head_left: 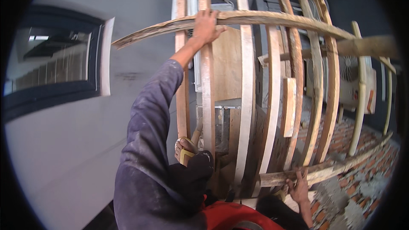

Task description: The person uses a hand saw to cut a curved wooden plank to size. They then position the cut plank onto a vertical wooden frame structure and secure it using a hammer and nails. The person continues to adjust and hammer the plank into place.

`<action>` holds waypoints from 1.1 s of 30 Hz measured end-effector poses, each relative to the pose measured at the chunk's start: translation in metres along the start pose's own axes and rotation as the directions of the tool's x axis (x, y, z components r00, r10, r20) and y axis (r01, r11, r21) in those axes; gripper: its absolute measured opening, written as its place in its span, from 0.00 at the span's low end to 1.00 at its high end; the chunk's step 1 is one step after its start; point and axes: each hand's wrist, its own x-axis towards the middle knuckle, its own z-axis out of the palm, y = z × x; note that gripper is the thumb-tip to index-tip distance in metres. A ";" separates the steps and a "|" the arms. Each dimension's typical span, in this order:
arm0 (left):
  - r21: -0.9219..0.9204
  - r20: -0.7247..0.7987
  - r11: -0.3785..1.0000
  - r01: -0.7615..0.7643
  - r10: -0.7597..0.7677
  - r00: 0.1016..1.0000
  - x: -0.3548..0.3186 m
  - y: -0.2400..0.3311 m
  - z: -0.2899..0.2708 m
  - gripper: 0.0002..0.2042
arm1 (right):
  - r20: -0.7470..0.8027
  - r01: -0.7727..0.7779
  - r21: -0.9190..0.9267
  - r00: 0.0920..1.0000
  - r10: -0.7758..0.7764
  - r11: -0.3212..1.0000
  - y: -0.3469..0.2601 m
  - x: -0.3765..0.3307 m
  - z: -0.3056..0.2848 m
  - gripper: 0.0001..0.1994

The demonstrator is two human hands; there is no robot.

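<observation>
My left arm, in a dusty dark sleeve, reaches far forward. My left hand [206, 26] is closed over a long, rough wooden beam [272, 16] that crosses several lengthwise wooden planks [246, 81]; its thumb points right. Low on the right, my right hand [300, 187] grips the near edge of a shorter wooden beam [317, 173], near that beam's left end. Some of its fingers are hidden behind the wood. A short wood block [289, 107] lies against one of the planks between the two beams. My foot in a yellow sandal [186, 150] rests by the leftmost plank.
A grey wall with a dark-framed window [55, 55] stands at the left. Through gaps between the planks show a plywood sheet [227, 64], an air-conditioner outdoor unit [351, 81] and brickwork [328, 134] far below. A thick round pole [366, 47] juts in from the right.
</observation>
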 end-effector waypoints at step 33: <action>-0.288 0.259 0.955 0.072 0.005 0.966 -0.191 0.050 -0.008 0.32 | -0.064 0.016 0.111 0.998 -0.009 0.994 0.011 -0.008 -0.001 0.26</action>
